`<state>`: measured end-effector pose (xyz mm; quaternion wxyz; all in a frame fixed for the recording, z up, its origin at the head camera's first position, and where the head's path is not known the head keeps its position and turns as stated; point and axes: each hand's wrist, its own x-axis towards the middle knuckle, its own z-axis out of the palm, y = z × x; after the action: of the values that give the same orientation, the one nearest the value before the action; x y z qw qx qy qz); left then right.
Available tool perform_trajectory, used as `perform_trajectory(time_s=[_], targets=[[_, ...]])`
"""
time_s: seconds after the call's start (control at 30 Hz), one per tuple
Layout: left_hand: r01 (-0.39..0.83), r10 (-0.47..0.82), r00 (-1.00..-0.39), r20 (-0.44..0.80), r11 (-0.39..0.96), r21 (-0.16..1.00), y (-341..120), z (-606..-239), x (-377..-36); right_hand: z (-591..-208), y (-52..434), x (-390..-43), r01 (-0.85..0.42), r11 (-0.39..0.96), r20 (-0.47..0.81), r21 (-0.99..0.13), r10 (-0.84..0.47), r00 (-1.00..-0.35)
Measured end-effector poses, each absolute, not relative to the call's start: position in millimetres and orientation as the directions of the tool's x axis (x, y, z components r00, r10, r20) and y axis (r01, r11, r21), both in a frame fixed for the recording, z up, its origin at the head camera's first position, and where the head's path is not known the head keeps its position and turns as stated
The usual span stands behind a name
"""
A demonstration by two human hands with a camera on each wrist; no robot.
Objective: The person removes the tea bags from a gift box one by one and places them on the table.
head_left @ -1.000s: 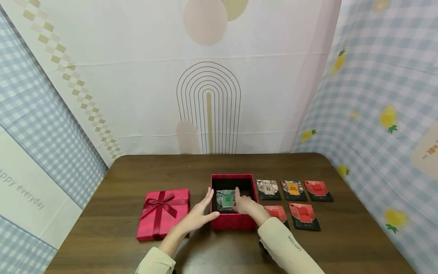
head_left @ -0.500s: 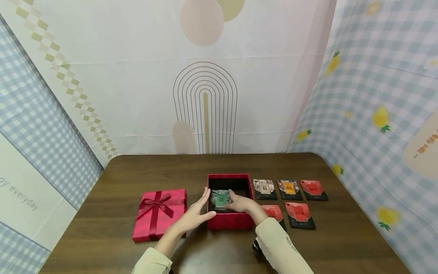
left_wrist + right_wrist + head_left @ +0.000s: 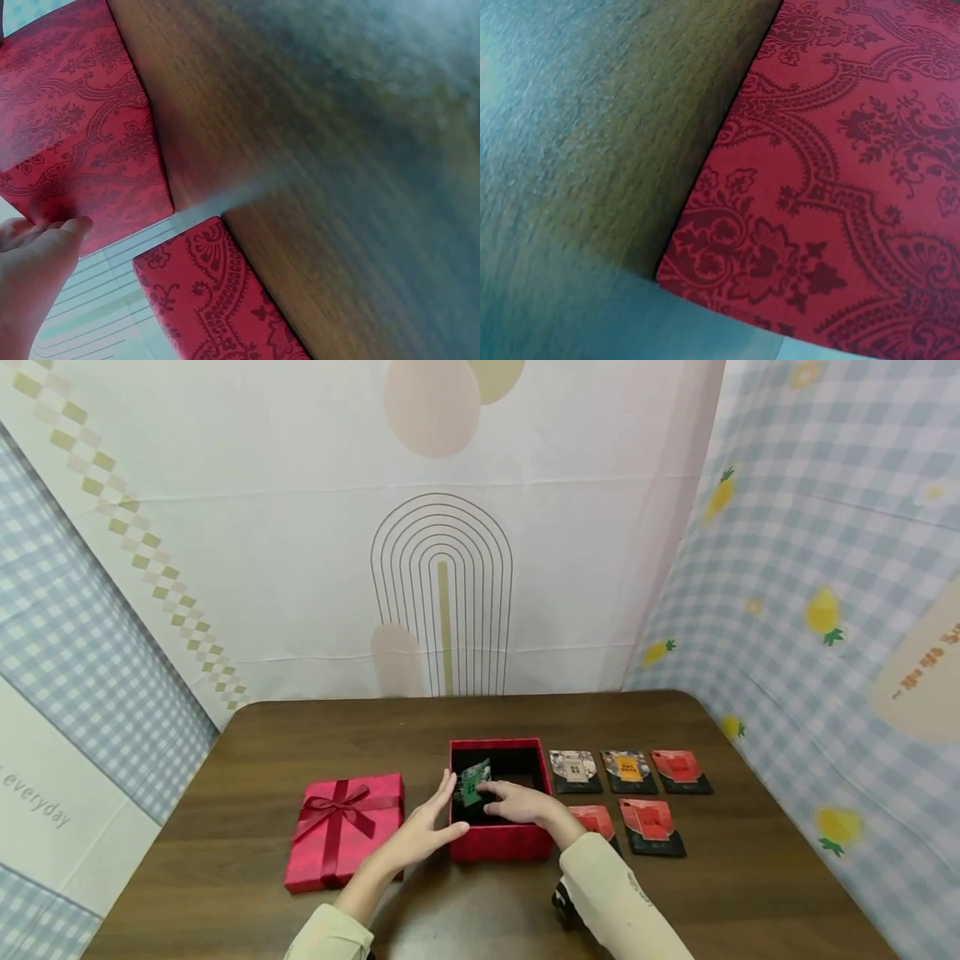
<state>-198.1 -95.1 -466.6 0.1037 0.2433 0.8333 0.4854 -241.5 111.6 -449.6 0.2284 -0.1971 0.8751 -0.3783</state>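
Note:
In the head view, a green patterned packet (image 3: 472, 783) stands tilted inside the left part of the red open box (image 3: 501, 843), its right side raised. My right hand (image 3: 517, 802) reaches into the box and holds the packet at its right edge with thumb and index finger; the thumb's contact is partly hidden. My left hand (image 3: 420, 837) lies along the box's left side, fingers extended and thumb spread toward the front wall. In the left wrist view, its fingertips (image 3: 75, 225) touch the patterned box wall (image 3: 75, 112). The right wrist view shows only patterned wall (image 3: 840, 172) and table.
A red lid (image 3: 367, 839) with a dark red ribbon bow lies left of the box. Right of it lie several packets: a grey one (image 3: 575, 771), an orange-labelled one (image 3: 628, 771) and red ones (image 3: 652, 827). One red packet (image 3: 592, 821) is partly covered by the right sleeve.
The green packet has gone from lying nearly flat to standing tilted toward the left wall. My right fingers have shifted left with it. My left hand stays at the box.

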Motion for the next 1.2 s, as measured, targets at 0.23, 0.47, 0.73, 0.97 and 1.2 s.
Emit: perform_trajectory(time_s=[0.23, 0.47, 0.73, 0.97, 1.2], targets=[[0.300, 0.508, -0.859, 0.058, 0.409, 0.862, -95.7, -465.0, -197.3, -446.9, 112.0, -239.9, -0.192, 0.605, -0.206, -0.773, -0.525, -0.826], [0.300, 0.521, -0.852, 0.045, 0.416, 0.859, -96.1, -461.0, -198.6, -443.2, 114.9, -237.3, -0.227, 0.607, -0.146, -0.762, -0.502, -0.852], [0.309, 0.530, -0.847, 0.041, 0.428, 0.849, -95.6, -459.5, -199.6, -434.1, 130.8, -236.4, -0.347, 0.609, 0.040, -0.713, -0.459, -0.888], [0.312, 0.522, -0.852, 0.041, 0.444, 0.840, -95.2, -460.8, -201.5, -409.4, 164.7, -223.4, -0.286, 0.520, 0.130, -0.805, -0.315, -0.940], [0.323, 0.517, -0.854, 0.054, 0.446, 0.835, -93.5, -461.8, -201.0, -406.6, 213.4, -206.0, -0.178, 0.318, 0.151, -0.931, -0.109, -0.983]])
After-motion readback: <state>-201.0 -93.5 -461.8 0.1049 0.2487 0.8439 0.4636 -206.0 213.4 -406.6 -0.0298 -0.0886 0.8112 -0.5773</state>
